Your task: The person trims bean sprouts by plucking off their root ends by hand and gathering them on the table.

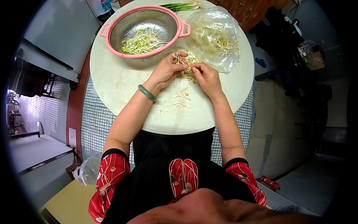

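Observation:
Both of my hands meet over a small pile of bean sprouts on the round white table. My left hand, below a green bangle, has its fingers closed round some sprouts. Thumb and forefinger of my right hand are pinched together on a sprout beside the left fingertips. Behind my left hand stands a pink-rimmed metal colander with sprouts inside. To the right of the pile lies a clear plastic bag of sprouts. Thin root scraps are scattered nearer the table's front edge.
Green onions lie at the table's far edge. A brown wooden surface is beyond the bag. A large clear plastic bottle stands low at the left, and a blue slipper is on the floor at the right.

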`<move>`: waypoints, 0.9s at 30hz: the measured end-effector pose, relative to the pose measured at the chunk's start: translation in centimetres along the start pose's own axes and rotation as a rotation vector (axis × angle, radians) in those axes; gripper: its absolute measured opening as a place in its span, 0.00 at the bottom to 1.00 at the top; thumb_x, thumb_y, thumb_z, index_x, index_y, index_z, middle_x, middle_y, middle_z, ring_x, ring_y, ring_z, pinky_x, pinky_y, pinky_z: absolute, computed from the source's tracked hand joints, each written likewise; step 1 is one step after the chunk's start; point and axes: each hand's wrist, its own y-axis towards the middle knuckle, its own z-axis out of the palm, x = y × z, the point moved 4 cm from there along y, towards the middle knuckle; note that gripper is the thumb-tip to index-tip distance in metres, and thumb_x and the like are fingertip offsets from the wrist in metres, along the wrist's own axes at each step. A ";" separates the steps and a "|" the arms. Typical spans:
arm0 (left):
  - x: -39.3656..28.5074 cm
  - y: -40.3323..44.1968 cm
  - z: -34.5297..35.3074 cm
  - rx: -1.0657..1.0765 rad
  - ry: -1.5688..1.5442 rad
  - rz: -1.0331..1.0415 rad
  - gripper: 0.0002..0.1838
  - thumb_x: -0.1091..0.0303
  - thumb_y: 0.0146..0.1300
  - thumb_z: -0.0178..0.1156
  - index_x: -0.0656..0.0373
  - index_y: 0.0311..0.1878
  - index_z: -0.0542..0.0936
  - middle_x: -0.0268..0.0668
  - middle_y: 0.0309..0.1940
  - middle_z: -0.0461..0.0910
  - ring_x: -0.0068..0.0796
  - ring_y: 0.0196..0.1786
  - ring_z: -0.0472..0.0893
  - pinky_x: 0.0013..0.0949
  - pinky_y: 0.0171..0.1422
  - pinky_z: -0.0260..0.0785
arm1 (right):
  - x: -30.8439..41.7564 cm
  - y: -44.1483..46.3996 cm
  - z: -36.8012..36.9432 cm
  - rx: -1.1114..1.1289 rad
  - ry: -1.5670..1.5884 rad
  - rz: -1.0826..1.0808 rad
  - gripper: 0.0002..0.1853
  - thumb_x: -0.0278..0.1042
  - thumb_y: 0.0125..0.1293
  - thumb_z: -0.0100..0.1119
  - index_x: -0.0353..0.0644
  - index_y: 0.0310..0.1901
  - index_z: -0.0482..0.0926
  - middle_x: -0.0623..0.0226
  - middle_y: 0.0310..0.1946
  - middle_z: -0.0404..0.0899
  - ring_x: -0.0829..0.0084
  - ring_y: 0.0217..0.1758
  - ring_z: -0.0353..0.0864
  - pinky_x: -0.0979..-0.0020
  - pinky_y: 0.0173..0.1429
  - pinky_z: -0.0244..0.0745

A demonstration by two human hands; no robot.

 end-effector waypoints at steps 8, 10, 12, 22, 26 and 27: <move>-0.8 -0.6 0.8 0.012 0.030 0.026 0.21 0.82 0.60 0.60 0.61 0.57 0.70 0.30 0.39 0.75 0.17 0.36 0.76 0.19 0.41 0.72 | 0.7 0.1 -0.5 -0.026 -0.027 0.020 0.06 0.29 0.62 0.61 0.35 0.36 0.78 0.62 0.28 0.79 0.73 0.28 0.78 0.73 0.32 0.72; -1.8 -1.2 1.6 0.040 0.046 0.081 0.20 0.81 0.61 0.60 0.62 0.57 0.71 0.30 0.39 0.75 0.17 0.36 0.75 0.19 0.40 0.71 | 0.4 0.1 -0.8 -0.028 -0.029 0.054 0.07 0.29 0.61 0.61 0.35 0.35 0.77 0.62 0.27 0.78 0.73 0.27 0.76 0.72 0.32 0.70; -3.2 -1.8 2.1 0.081 0.042 0.161 0.19 0.78 0.63 0.59 0.62 0.58 0.71 0.30 0.39 0.75 0.16 0.36 0.75 0.18 0.39 0.70 | 0.2 0.1 -0.9 -0.023 -0.021 0.040 0.07 0.30 0.60 0.62 0.35 0.34 0.77 0.62 0.27 0.77 0.71 0.26 0.74 0.71 0.33 0.70; -12.9 -2.9 -2.6 -0.417 1.709 0.574 0.18 0.71 0.63 0.53 0.63 0.56 0.76 0.40 0.44 0.79 0.37 0.42 0.79 0.39 0.47 0.71 | 1.0 0.0 1.0 0.130 -0.243 -0.174 0.07 0.33 0.55 0.66 0.43 0.32 0.79 0.66 0.32 0.78 0.63 0.38 0.76 0.64 0.47 0.68; -12.6 -3.4 -3.8 -0.497 1.901 0.535 0.24 0.70 0.59 0.56 0.61 0.61 0.74 0.48 0.54 0.76 0.49 0.55 0.75 0.43 0.61 0.67 | 0.6 -0.2 1.1 0.133 -0.407 -0.189 0.07 0.34 0.54 0.67 0.44 0.32 0.79 0.66 0.32 0.78 0.63 0.41 0.76 0.63 0.50 0.67; -12.8 -3.6 -3.7 -0.504 1.866 0.557 0.24 0.69 0.59 0.57 0.60 0.61 0.74 0.48 0.55 0.76 0.48 0.56 0.75 0.44 0.61 0.67 | 0.6 -0.2 1.1 0.132 -0.422 -0.184 0.07 0.34 0.53 0.67 0.45 0.32 0.79 0.66 0.31 0.77 0.63 0.41 0.76 0.63 0.50 0.66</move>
